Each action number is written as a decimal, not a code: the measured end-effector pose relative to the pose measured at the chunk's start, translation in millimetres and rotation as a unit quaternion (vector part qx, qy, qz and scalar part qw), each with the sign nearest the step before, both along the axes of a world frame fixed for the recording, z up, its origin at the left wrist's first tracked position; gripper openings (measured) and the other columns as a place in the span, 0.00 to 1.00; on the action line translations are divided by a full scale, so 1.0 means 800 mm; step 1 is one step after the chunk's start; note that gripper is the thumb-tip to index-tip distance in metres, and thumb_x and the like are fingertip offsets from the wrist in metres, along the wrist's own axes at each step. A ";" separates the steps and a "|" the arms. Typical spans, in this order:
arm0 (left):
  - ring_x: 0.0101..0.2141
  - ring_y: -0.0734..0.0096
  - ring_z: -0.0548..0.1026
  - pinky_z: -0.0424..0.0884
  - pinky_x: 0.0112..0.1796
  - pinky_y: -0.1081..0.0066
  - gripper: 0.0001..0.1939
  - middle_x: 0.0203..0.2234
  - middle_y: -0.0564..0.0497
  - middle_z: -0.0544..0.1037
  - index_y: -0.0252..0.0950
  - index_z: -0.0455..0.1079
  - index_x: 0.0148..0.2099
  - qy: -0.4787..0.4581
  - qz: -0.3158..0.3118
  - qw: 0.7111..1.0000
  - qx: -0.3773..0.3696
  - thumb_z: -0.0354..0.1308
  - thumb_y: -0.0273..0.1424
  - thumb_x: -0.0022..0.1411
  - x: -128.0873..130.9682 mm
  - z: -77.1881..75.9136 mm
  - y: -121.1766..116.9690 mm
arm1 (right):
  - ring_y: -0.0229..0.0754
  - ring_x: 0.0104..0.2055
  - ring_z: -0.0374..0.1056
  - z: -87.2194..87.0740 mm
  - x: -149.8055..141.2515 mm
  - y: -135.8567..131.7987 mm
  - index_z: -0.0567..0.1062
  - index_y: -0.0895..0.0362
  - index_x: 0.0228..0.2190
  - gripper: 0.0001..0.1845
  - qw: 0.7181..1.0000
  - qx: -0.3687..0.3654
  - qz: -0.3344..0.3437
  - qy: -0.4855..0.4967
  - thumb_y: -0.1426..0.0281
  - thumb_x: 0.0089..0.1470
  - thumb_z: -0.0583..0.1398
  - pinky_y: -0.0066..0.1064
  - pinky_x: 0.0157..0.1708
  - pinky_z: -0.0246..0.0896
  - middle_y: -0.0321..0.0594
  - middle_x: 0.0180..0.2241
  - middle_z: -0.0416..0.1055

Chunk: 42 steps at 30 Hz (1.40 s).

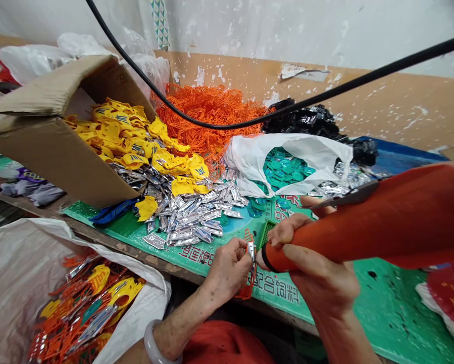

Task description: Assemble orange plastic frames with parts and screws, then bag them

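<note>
Lower edge of the frame: red clothing at centre, with a pale bangle around the left wrist. Lower left: open white sack containing mixed orange, yellow and silver pieces. Centre, at the near edge of the green counter: left hand with thumb and fingers closed on a small orange piece bearing a silver plate. Right of centre: right hand wrapped around an orange tool, slanting in from the right edge. Orange piece thus between the two hands, at the fingertips of the left and just beside the tool's black-banded end; exact contact there unclear. Behind the hands: small green basket and, to its left, loose silver plates. Far right: red bag. Farther back, left to right: tilted cardboard box spilling yellow pieces; heap of orange frames; white bag open on teal pieces; black pieces. Across the upper frame: sagging black cable, before a flaking wall.
</note>
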<state>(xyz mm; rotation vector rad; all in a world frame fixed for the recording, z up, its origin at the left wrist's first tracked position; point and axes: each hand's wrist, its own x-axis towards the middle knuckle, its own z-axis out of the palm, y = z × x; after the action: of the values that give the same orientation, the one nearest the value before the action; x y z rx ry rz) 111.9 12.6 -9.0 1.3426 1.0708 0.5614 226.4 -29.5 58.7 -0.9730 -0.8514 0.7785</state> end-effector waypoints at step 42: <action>0.25 0.75 0.73 0.69 0.27 0.78 0.09 0.27 0.52 0.77 0.32 0.71 0.38 -0.242 0.104 0.945 -0.196 0.62 0.23 0.51 -0.031 0.005 0.005 | 0.37 0.24 0.67 0.011 0.046 0.000 0.73 0.56 0.40 0.21 0.990 0.056 -0.131 0.016 0.77 0.40 0.66 0.32 0.28 0.66 0.31 0.22 0.70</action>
<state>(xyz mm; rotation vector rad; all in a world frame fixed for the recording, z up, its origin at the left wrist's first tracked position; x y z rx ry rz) 87.3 17.0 -4.8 0.6957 0.8589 0.7442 262.9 -29.6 67.3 -0.9471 -0.7136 0.5150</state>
